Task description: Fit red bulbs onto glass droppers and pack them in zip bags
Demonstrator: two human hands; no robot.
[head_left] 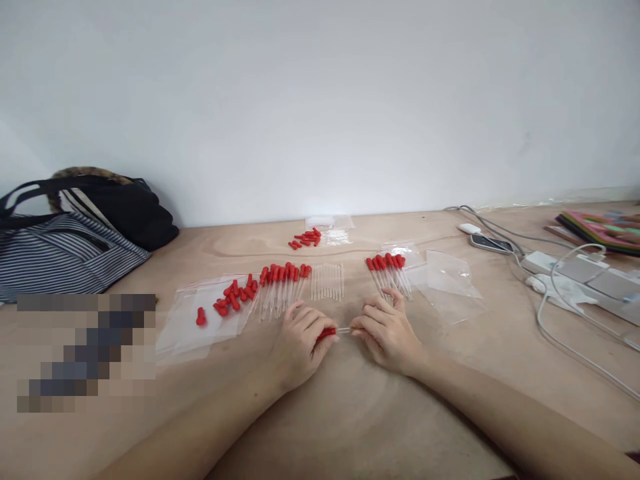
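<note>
Between the thumb and fingers of my left hand is a red rubber dropper bulb. My right hand pinches a thin glass pipette, whose end points at the bulb and meets it or lies very close. Beyond my left hand lie a row of red-capped droppers and several loose bulbs on a clear plastic bag. Bare glass tubes lie side by side in the middle. Just past my right hand is another group of red-capped droppers.
Farther back, small red bulbs lie beside a clear bag. An empty plastic bag rests at right. Cables and a white power strip occupy the right side. A striped bag stands at left, near a blurred patch.
</note>
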